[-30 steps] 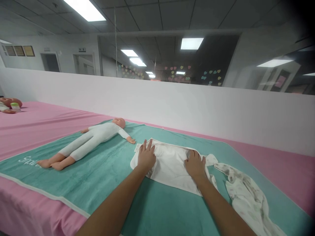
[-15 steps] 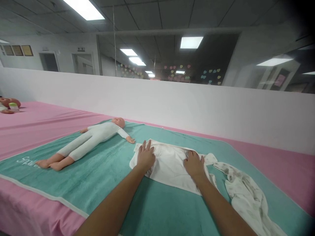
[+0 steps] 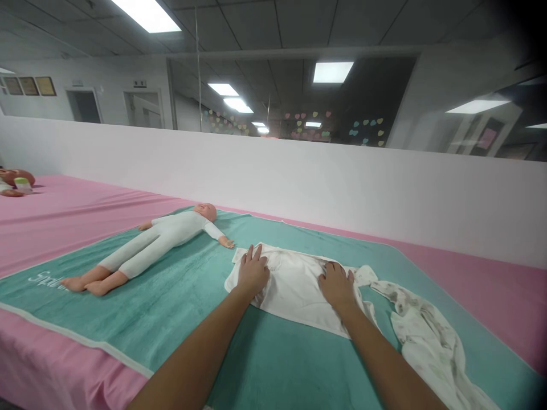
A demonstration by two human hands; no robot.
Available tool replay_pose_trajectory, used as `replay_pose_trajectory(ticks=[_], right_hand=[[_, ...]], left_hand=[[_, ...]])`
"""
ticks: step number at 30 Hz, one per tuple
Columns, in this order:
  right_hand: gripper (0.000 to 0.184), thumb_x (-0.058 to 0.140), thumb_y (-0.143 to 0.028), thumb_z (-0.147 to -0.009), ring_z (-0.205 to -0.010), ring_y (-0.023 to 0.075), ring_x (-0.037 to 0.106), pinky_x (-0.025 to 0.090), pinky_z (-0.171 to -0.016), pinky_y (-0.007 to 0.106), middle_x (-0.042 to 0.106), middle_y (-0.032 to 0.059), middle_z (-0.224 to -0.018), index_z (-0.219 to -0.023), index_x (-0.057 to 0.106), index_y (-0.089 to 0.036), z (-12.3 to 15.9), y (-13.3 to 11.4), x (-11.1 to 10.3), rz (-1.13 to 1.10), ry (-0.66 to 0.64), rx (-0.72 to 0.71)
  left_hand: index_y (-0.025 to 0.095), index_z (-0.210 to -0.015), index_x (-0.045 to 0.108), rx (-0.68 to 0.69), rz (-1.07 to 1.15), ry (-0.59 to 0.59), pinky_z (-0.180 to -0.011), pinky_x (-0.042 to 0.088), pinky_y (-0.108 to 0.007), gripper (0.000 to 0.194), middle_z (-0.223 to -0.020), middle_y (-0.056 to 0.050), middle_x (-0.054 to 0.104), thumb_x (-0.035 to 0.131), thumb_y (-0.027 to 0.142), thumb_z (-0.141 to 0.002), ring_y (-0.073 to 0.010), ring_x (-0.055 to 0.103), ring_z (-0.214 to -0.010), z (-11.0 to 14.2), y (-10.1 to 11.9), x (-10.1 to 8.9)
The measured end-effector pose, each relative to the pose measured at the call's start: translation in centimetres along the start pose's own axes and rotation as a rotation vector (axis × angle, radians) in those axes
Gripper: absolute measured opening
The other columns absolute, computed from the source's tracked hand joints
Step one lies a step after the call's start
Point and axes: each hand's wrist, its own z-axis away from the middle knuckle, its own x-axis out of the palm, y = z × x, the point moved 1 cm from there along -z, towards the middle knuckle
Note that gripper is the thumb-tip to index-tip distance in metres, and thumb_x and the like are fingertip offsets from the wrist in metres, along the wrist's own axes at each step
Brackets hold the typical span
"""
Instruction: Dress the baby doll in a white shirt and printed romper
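A white cloth garment (image 3: 294,290) lies spread on the teal towel (image 3: 179,324), its near edge fairly straight. Flat on its left part rests my left hand (image 3: 253,273), fingers spread and pointing away from me. My right hand (image 3: 337,283) lies on the garment's right part, fingers apart, and some of the fabric under both palms is hidden. To the left, a baby doll (image 3: 171,233) in a white suit lies on its back, one arm stretched toward the garment. A crumpled white patterned baby garment (image 3: 431,330) lies to the right.
The towel covers part of a pink sheet (image 3: 85,196). A low white wall (image 3: 299,176) runs along the back, with a mirror or window above it. At the far left are another doll (image 3: 19,176), partly cut off, and a bottle with a green cap (image 3: 23,185).
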Motion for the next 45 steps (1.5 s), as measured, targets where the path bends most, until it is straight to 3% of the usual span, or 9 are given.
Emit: replay_pose_trajectory(ticks=[30, 45], right_hand=[[0.031, 0.03, -0.027, -0.088, -0.109, 0.022, 0.047, 0.014, -0.105, 0.053, 0.057, 0.0094, -0.113, -0.101, 0.057, -0.019, -0.36, 0.29, 0.69, -0.065, -0.073, -0.048], [0.029, 0.032, -0.027, -0.087, -0.106, 0.0223, 0.049, 0.024, -0.099, 0.046, 0.058, 0.0087, -0.111, -0.099, 0.057, -0.019, -0.47, 0.42, 0.71, -0.083, -0.075, -0.047]], left_hand=[[0.021, -0.113, 0.061, -0.058, 0.11, -0.091, -0.109, 0.024, -0.045, 0.034, -0.142, -0.006, 0.042, 0.037, 0.025, -0.089, -0.0257, 0.025, -0.135, -0.2, -0.43, 0.27], [0.022, -0.112, 0.061, -0.07, 0.116, -0.097, -0.108, 0.026, -0.042, 0.033, -0.138, -0.005, 0.045, 0.038, 0.026, -0.088, -0.0246, 0.031, -0.132, -0.24, -0.4, 0.19]])
